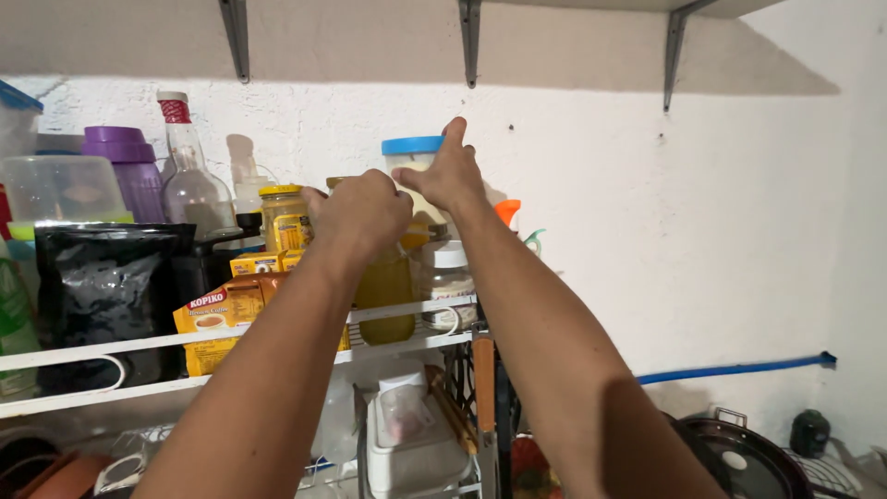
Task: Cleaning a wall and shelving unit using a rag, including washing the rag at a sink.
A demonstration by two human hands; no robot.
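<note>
Right hand [442, 173] wrapped around blue-lidded jar [413, 157] on white wire rack [231, 340]; left hand [360, 214] curled over yellow oil bottle [385, 286], beside yellow-lidded jar [284, 217].

place: you are standing in a home kitchen | signs: a white wire rack [231, 344] is holding jars, bottles, a yellow sachet box [222, 314] | below: a glass-lidded pan [739, 457] is sitting | backdrop: rough white wall [702, 231] is showing
</note>
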